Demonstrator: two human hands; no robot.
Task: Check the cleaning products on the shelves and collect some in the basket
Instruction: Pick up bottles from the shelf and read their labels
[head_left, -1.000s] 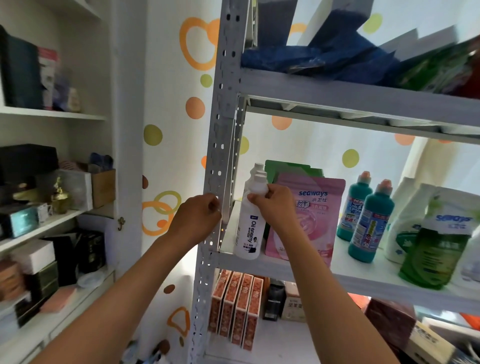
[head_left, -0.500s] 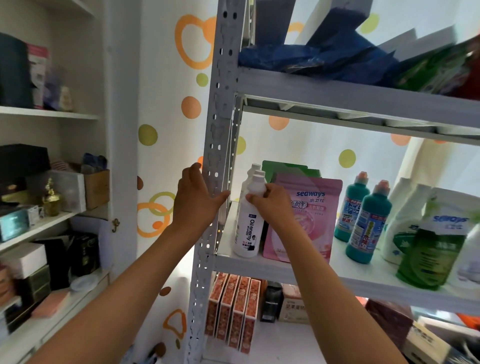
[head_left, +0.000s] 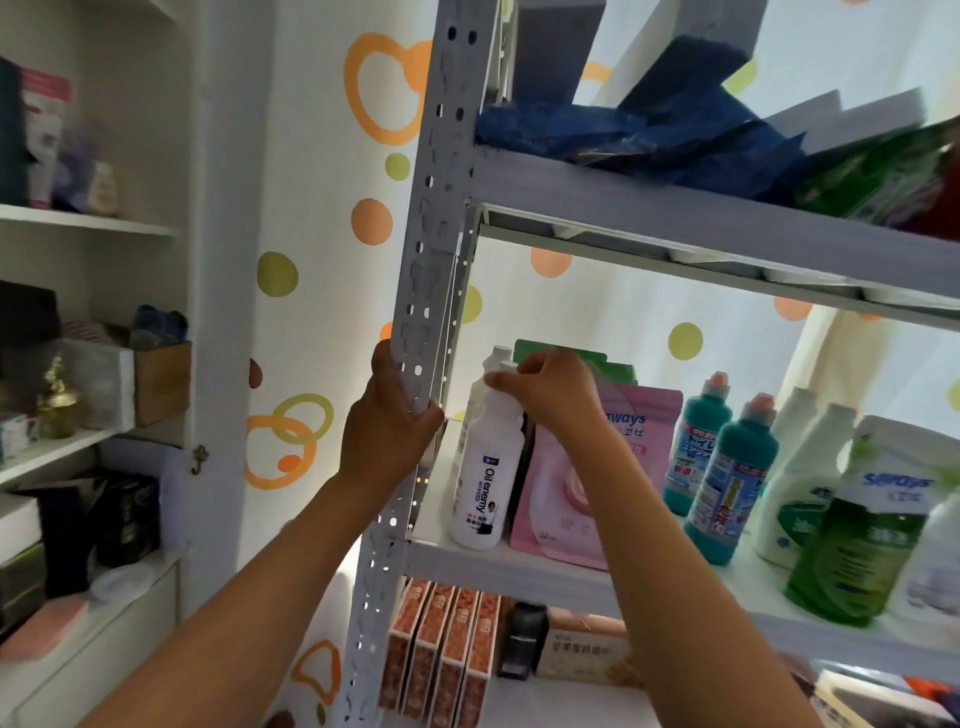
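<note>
Up at the shelf, the right hand pinches the neck of a white bottle between thumb and curled fingers, a tight grip near the cap. That bottle stands upright at the shelf's left end, just beside a pink pouch. Meanwhile the left hand wraps the perforated post of the rack, thumb on its front edge, fingers curled behind, grip closed on the metal.

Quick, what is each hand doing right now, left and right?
Left hand: grips the shelf post.
Right hand: pinches the neck of the white bottle.
</note>
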